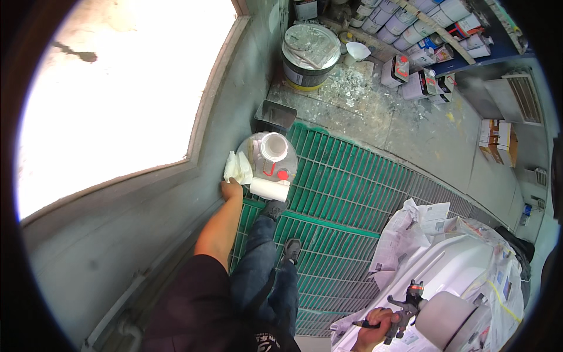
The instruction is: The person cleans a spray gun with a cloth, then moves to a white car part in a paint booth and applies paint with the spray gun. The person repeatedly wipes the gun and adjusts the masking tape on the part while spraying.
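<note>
My left hand (231, 189) reaches out to the round metal drum (253, 144) by the wall, its fingers closed on the lower edge of a crumpled white paper towel (237, 166). On the drum's top stand a white plastic cup (274, 146) and a roll of white paper (270, 189) lying on its side, close to a red cap (282, 175). At the lower right, my right hand (375, 331) is wrapped around the handle of a spray gun (404, 311). A large whitish paint cup (444, 317) is attached to the gun.
Green metal grating (328, 176) covers the floor. A white panel (448, 264) edged with masking newspaper (399, 237) lies near the gun. A dark bin (275, 114) and a big paint bucket (311, 53) stand beyond the drum. Shelved cans (399, 23) line the back.
</note>
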Tool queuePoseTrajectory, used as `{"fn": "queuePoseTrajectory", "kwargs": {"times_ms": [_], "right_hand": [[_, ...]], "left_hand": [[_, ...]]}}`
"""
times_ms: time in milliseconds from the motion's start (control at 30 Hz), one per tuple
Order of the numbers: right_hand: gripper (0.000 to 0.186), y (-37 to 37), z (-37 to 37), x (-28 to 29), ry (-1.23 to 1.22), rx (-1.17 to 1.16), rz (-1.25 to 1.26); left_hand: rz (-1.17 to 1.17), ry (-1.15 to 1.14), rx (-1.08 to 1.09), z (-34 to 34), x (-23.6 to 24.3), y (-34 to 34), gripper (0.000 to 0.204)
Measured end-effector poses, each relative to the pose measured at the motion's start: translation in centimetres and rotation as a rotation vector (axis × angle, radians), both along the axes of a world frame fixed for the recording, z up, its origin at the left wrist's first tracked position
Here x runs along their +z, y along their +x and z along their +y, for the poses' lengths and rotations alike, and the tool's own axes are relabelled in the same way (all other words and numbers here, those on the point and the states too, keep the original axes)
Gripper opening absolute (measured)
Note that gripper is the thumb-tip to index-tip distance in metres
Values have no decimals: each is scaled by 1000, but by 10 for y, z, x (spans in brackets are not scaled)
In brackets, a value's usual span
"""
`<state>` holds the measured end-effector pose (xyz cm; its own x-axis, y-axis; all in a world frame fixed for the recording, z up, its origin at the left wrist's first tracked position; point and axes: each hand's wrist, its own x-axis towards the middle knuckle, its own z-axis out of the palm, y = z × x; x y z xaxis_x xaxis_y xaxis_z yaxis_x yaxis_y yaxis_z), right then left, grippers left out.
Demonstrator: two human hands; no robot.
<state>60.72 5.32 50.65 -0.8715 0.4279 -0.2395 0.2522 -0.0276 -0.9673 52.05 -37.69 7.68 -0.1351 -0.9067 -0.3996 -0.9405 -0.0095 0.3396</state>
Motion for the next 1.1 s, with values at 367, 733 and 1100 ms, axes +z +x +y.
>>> {"fn": "queuePoseTrajectory", "kwargs": {"times_ms": [367, 733, 1100], "right_hand": [[32, 40, 32, 101, -87, 48, 13], [21, 43, 21, 217, 95, 74, 198], [29, 63, 4, 258, 6, 28, 424]], "left_hand": [[576, 370, -317, 81, 297, 14, 26], [965, 952, -1094, 235, 604, 33, 16], [948, 1230, -1374, 289, 686, 74, 17]]}}
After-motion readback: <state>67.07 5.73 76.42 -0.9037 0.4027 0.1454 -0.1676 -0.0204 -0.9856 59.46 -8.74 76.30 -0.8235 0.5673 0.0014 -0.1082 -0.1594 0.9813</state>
